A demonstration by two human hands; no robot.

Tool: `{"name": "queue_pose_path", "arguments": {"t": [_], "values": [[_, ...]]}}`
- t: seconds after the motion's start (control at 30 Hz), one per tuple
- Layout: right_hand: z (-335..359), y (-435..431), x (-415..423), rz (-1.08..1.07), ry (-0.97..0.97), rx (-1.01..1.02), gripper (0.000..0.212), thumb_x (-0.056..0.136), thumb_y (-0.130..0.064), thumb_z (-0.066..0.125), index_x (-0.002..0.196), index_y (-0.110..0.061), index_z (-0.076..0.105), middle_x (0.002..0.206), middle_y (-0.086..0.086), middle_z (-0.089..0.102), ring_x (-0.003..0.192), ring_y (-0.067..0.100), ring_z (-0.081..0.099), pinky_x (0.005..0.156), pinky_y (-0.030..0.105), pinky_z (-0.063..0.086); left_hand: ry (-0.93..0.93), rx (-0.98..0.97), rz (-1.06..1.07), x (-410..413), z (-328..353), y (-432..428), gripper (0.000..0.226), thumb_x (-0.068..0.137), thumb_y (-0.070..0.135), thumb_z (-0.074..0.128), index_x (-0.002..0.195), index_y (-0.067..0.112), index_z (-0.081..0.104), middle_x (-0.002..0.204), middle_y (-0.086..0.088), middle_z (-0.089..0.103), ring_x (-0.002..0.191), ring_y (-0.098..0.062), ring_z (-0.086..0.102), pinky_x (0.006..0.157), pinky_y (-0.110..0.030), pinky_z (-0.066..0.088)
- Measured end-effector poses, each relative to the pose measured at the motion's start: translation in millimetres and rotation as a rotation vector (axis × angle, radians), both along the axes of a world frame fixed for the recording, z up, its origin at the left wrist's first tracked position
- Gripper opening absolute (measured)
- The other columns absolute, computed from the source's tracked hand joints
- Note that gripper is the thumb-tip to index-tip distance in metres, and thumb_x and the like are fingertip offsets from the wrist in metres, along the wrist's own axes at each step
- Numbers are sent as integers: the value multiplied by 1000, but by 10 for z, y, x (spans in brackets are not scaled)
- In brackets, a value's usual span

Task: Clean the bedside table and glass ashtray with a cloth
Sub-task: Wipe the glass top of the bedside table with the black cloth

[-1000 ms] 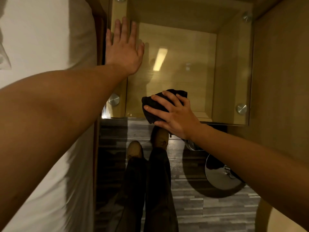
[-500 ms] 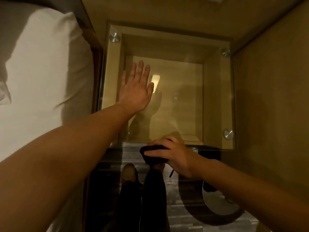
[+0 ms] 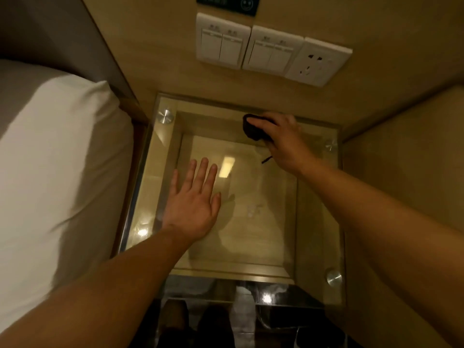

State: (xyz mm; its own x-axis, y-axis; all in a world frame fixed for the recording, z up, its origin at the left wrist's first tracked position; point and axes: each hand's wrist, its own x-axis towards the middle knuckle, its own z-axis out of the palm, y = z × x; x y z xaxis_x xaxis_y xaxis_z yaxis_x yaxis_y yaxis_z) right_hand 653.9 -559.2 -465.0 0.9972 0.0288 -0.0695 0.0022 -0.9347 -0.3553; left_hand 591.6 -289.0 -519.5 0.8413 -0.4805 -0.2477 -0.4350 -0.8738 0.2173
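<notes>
2 hands on table [image 3: 311,212]; 1 cloth [image 3: 252,129], rt hand [image 3: 283,144].

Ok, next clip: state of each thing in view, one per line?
Left hand: open, flat on the glass.
Right hand: gripping the cloth.
Bunched dark cloth: pressed on the far edge.
Square glass tabletop: bare, no ashtray visible.
White pillow: lying beside the table.

Your left hand [image 3: 193,212] and right hand [image 3: 283,141] are bare, no sleeves, rings or watch showing; dark trousers [image 3: 216,330] and shoes sit below.
</notes>
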Motion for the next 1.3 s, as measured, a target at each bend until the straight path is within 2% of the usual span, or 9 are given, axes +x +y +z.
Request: {"name": "queue_pose_path", "arguments": {"t": [0.07,0.13,0.23,0.3,0.37,0.47,0.63,0.83,1.3], "values": [[-117,-44,256,43,51,-112,57,98,-18,60,148,-42,46,156,1,43,130,39,40,100,46,32,-2,6,2,6,-17,-6,68,108,54,12,165,25,-8,173,-1,-15,159,-22,-20,129,-56,-2],[-220,-101,388,73,105,-217,57,101,-33,55,152,-48,35,163,-4,32,140,37,31,102,49,30,-4,11,2,10,-45,-5,68,107,53,13,166,24,-7,173,-2,-15,159,-22,-20,129,-56,1],[-313,-176,350,111,165,-236,53,103,-61,31,154,-56,18,168,-14,16,149,27,17,113,58,19,-22,13,-1,6,-81,0,68,107,53,14,166,23,-2,174,-2,-9,160,-23,-15,128,-58,6],[-350,-168,258,104,182,-190,55,100,-68,17,153,-58,14,169,-16,10,153,24,9,119,60,9,-17,15,3,1,-89,-3,68,107,53,14,166,24,-1,174,-2,-7,161,-23,-12,128,-58,6],[-378,-135,202,88,192,-179,55,99,-69,11,153,-59,13,169,-17,7,156,23,0,121,61,2,-17,21,7,-2,-90,-7,67,107,53,12,166,24,-2,174,-2,-7,161,-23,-12,128,-58,7],[-387,-105,176,71,198,-158,51,102,-64,16,153,-58,17,169,-17,9,157,21,-5,121,59,0,-11,37,9,-2,-58,-15,67,106,54,9,166,25,-6,174,-2,-10,160,-23,-14,128,-58,5],[-386,-88,-47,135,179,-163,51,104,-61,21,154,-54,20,168,-11,16,156,25,2,118,60,7,8,38,11,3,-15,-27,67,106,54,6,165,26,-11,173,-1,-16,159,-22,-19,129,-56,0],[-390,85,-584,154,161,-200,54,101,-63,18,154,-53,23,167,-10,21,155,27,9,115,56,13,-13,28,12,-7,3,-26,67,107,53,11,165,26,-7,174,-2,-10,160,-22,-15,128,-56,-3],[-408,521,-1905,202,144,-227,52,103,-61,23,154,-51,28,165,-9,28,154,27,18,115,55,23,-38,26,19,-40,11,-26,68,106,56,7,166,24,-2,176,-3,-4,161,-24,-8,128,-56,-1]]}}
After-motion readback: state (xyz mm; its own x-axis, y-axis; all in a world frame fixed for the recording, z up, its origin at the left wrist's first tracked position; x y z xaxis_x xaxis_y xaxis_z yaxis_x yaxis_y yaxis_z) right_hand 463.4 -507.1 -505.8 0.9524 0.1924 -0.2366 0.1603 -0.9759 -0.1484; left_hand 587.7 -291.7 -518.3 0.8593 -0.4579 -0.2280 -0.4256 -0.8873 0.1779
